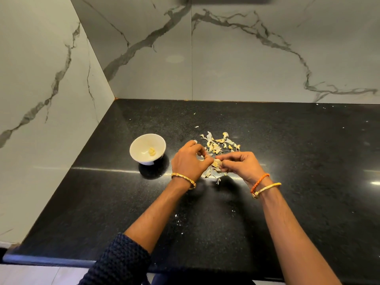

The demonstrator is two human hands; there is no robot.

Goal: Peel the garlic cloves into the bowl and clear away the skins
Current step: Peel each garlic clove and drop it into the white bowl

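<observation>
- Two hands meet above the black countertop (287, 140): the left hand (190, 159) and the right hand (240, 164) both have their fingers curled in, pinching one garlic clove (216, 162) between them.
- The clove is small and partly hidden by the fingertips; its long axis seems to run roughly left to right, from one hand to the other, but which end is the tip cannot be told.
- Just beyond the hands lies a loose pile of garlic skins and cloves (220, 141), spread across the counter; peeled and unpeeled pieces in it cannot be told apart.
- A few more skins (209, 173) lie on the counter directly under the hands.
- A white bowl (139, 145) stands left of the left hand, near but apart from it, with peeled garlic (152, 151) in its bottom.
- Each wrist carries a gold bangle; the right wrist also has an orange cord band (259, 182).
- A dark knitted sleeve (119, 262) is pushed up the left forearm.
- The counter is glossy speckled black stone with small pale crumbs scattered over it, set into a corner.
- Grey-veined white marble walls (246, 58) rise behind and to the left.
</observation>
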